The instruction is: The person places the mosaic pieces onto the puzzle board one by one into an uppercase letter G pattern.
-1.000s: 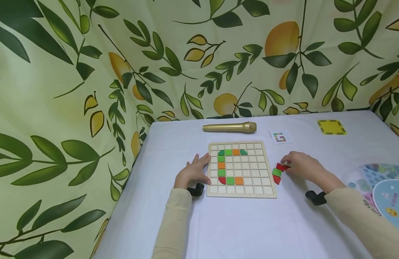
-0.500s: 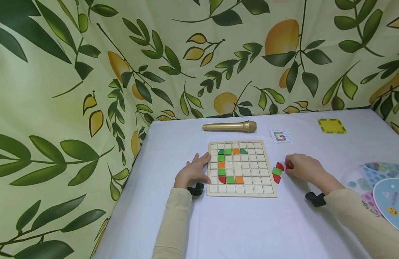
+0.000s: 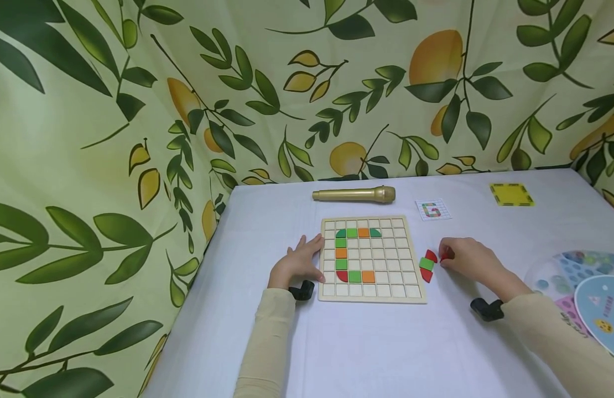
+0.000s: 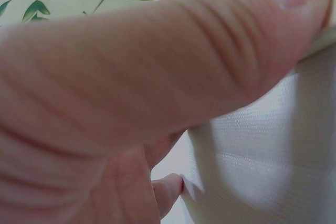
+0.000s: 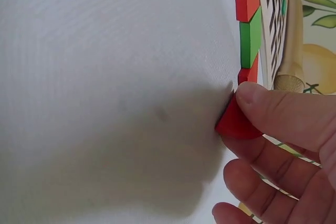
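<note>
A wooden grid board (image 3: 383, 262) lies on the table, with green, orange and red tiles forming a C-like shape in its cells. My left hand (image 3: 298, 263) rests at the board's left edge, fingers and thumb spread and touching the frame. Right of the board, my right hand (image 3: 468, 260) pinches a red quarter-round tile (image 5: 239, 121) between thumb and index finger. Beside it lie a red tile (image 3: 431, 256), a green tile (image 3: 426, 263) and another red tile (image 3: 426, 275) in a short row. In the left wrist view the thumb (image 4: 157, 66) covers most of the scene.
Behind the board lies a gold microphone (image 3: 354, 194). A small pattern card (image 3: 433, 210) showing a G is to its right, with a yellow square plate (image 3: 511, 194) farther right. A round blue printed item (image 3: 603, 309) lies at the right edge, partly behind the right sleeve.
My right hand has drawn slightly right, pulling its red tile away from the row of loose tiles. The left hand and the board have stayed in place.
</note>
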`<act>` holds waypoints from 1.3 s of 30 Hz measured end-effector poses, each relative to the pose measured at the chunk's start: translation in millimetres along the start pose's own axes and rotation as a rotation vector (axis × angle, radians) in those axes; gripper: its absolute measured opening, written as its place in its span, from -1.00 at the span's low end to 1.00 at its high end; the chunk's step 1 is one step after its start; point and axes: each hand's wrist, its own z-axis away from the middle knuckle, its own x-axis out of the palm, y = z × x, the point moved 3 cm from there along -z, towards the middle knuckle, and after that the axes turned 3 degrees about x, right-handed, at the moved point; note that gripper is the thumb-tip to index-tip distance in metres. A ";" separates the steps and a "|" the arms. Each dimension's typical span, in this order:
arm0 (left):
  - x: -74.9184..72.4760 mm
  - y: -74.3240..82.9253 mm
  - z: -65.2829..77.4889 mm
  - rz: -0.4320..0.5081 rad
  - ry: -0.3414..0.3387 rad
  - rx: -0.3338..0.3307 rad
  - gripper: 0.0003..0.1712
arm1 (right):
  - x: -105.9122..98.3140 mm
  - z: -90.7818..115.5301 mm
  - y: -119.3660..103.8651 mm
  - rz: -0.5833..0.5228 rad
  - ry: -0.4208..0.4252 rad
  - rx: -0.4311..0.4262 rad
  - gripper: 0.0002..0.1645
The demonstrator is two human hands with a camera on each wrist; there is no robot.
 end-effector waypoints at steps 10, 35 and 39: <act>-0.9 0.1 0.8 0.010 0.003 0.007 0.25 | -2.2 -0.1 8.1 -0.011 -0.040 0.036 -0.61; -0.1 -2.0 -1.6 -0.011 -0.002 -0.004 0.24 | -3.8 -0.6 4.2 0.044 -0.051 0.084 -0.65; -1.5 -1.6 -1.5 -0.014 -0.007 -0.008 0.24 | -3.7 1.3 -3.2 -0.009 -0.013 0.089 -0.60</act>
